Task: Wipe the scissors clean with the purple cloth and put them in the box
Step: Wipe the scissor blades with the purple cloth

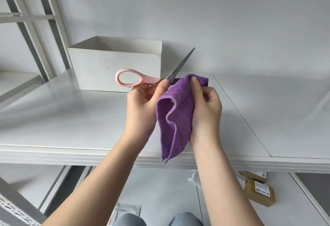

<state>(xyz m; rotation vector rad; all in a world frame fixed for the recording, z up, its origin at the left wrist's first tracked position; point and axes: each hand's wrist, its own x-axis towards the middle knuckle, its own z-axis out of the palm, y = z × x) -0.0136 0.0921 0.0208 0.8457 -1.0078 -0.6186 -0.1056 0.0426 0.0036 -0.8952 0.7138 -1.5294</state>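
Purple cloth (175, 116) hangs from the right hand (205, 109), whose thumb and fingers pinch its upper fold against the scissors (160, 75) near the pivot. The left hand (142, 106) grips the pink handle, thumb pressed by the blade. Blades closed, pointing up-right. White box (114, 65) stands open on the table (71, 118) behind, empty as far as visible.

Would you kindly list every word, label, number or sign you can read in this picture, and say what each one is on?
No text here can be read.
Brown parcel on the floor: a white label with dark print, too small and blurred to read.
Second brown parcel behind it: white label, also unreadable.
Grey bag on the floor: faint print, blurred.
Scissors: a faint mark on the blade near the pivot, unreadable.
Box and cloth: no visible text.
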